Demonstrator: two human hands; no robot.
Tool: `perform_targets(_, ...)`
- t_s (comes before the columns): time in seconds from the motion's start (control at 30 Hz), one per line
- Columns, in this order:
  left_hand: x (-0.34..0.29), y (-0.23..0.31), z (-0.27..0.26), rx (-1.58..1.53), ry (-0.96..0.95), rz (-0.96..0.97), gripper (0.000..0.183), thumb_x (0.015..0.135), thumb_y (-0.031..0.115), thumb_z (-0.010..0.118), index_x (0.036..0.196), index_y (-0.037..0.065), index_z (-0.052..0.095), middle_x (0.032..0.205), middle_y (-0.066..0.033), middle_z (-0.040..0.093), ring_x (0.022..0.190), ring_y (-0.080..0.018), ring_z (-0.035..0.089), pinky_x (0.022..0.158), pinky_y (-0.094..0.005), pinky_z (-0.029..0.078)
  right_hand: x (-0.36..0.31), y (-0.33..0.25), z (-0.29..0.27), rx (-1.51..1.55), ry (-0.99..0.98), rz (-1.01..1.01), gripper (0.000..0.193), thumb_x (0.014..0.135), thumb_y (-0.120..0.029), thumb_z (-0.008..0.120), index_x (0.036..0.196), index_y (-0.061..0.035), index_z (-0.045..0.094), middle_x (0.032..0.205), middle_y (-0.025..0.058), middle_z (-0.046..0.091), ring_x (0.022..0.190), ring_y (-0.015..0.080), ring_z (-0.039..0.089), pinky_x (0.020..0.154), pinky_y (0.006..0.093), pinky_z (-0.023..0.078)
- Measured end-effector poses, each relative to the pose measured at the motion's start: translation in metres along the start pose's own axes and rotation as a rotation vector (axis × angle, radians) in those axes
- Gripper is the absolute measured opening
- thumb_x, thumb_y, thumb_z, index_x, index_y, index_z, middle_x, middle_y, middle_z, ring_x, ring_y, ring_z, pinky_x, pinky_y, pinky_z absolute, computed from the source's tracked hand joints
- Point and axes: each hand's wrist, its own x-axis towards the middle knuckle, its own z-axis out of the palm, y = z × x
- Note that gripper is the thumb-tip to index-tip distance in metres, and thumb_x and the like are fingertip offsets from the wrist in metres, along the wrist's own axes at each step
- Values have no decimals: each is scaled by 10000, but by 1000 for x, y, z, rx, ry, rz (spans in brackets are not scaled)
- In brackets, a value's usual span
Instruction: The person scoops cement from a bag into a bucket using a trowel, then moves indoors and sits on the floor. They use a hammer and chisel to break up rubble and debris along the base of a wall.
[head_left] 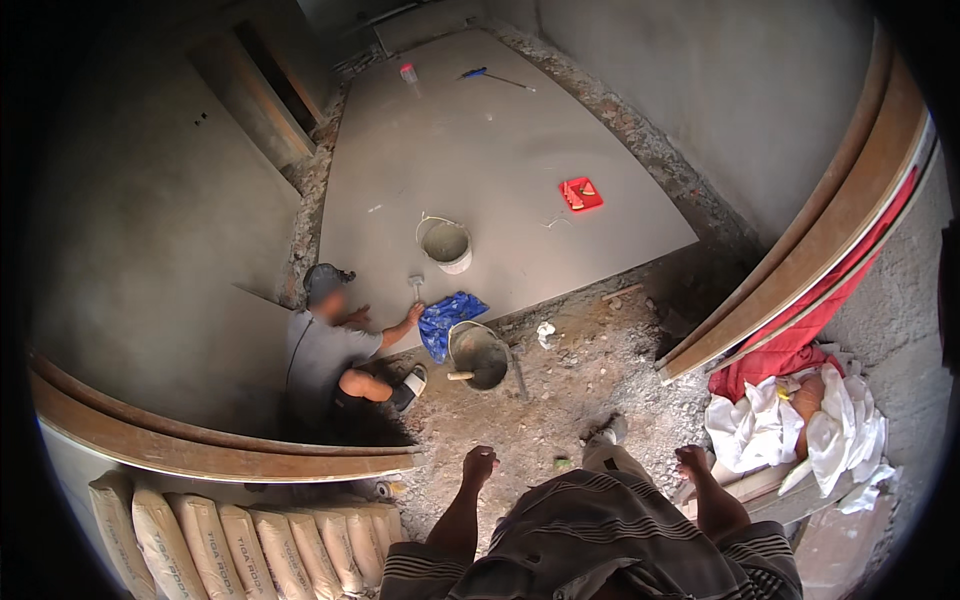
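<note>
My left hand [481,465] hangs in front of my body, fingers curled in, with nothing seen in it. On the other side, my right hand [690,460] is also curled and shows nothing held; it is nearest the heap of white sacks [740,430]. Both hands are apart from everything around them. Ahead of me on the rubble floor stands a dark bucket [480,365] with a wooden-handled tool [461,376] at its rim. Beside it lies a crumpled blue plastic sheet [440,330].
A crouching person [335,345] at the left reaches toward a small scraper [416,284] on the large grey board [370,180]. On it stand a pale bucket [455,264] and a red tray [590,204]. Several paper bags [210,540] line the near left; wooden frame edges [780,280] rise at the right.
</note>
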Motion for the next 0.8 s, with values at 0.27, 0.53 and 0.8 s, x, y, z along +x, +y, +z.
perform_targets(0.27, 15, -5, 96, 252, 35, 70, 327, 791, 323, 674, 943, 33, 690, 864, -112, 697, 757, -217, 672, 690, -355, 531, 74, -145, -61, -120, -91, -333, 229, 848, -218, 630, 980, -30, 639, 758, 52, 629, 574, 141, 595, 459, 275, 458)
perform_targets(0.53, 33, 37, 144, 88, 46, 69, 296, 817, 315, 613, 903, 44, 694, 855, -141, 686, 868, -300, 653, 777, -382, 504, 92, -201, -77, -59, -37, -331, 260, 852, -219, 615, 993, -5, 664, 766, 98, 671, 555, 132, 600, 496, 273, 458)
perform_targets(0.8, 25, 75, 165, 448, -21, 139, 485, 854, 478, 550, 753, 20, 671, 781, -191, 650, 782, -350, 629, 705, -435, 485, 121, -126, -94, -329, -33, -265, 233, 820, -197, 677, 924, 10, 657, 719, 113, 648, 523, 159, 598, 480, 288, 469)
